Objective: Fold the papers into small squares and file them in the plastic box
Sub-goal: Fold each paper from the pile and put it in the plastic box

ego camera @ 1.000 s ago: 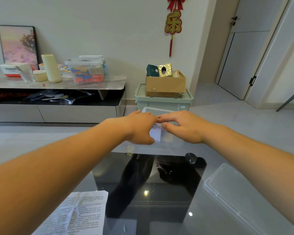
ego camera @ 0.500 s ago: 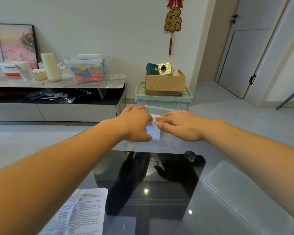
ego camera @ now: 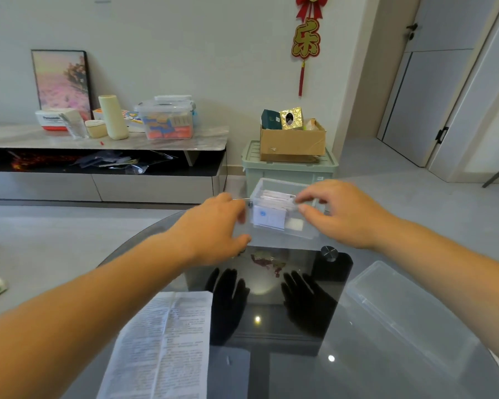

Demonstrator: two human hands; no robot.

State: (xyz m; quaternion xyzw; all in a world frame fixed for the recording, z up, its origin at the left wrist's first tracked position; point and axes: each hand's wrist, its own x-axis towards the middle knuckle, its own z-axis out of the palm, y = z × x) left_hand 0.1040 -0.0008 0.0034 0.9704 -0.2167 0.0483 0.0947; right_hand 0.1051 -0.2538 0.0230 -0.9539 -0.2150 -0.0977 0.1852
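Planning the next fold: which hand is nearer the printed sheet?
Left. The left hand is at the left end of the plastic box, just beyond the printed sheet; the right hand is at its right end, farther off.

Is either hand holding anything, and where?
Right hand seems to pinch the folded papers by their top right edge in the plastic box. Left hand sits at the box's left end; grip unclear.

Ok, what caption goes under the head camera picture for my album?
Left hand and right hand at the plastic box of folded papers.
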